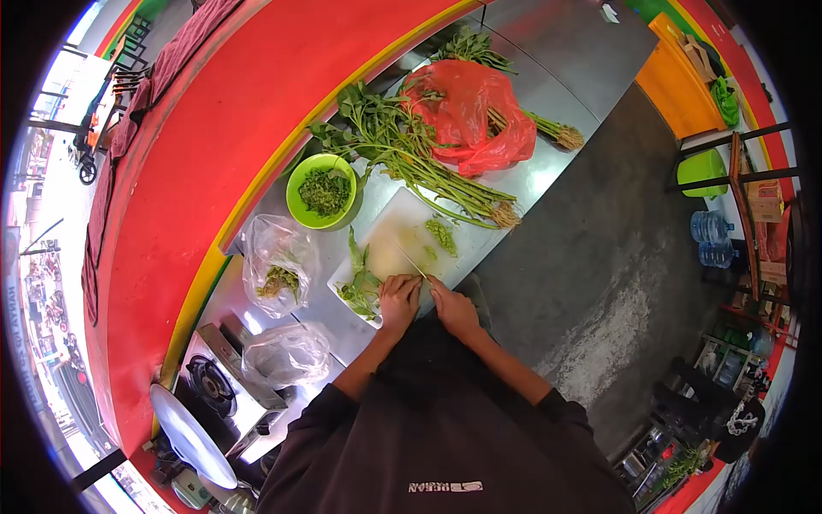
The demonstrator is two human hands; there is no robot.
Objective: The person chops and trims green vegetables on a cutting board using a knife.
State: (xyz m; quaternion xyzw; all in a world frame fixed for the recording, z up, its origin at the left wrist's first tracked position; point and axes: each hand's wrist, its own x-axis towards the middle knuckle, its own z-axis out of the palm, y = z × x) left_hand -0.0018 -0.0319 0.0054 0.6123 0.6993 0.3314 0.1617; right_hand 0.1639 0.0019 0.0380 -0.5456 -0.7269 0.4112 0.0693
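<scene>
Clearly, right grip [452, 310] clamped on knife [413, 264], green pieces [440, 235] beyond; left grip [399, 300] curled beside, hold unclear.

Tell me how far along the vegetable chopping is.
Apparently done: the chopped greens in the bowl. In hand: the right hand holds the knife over the cutting board, close beside the left hand; small green pieces lie there. Probably left: whole leaves on the board and rooted stems beyond it.

Beyond your cutting board [387, 224], a green bowl [325, 192] and long-stemmed greens [445, 176] block the way; bare metal counter [555, 81] lies open past the red bag [479, 116].
</scene>
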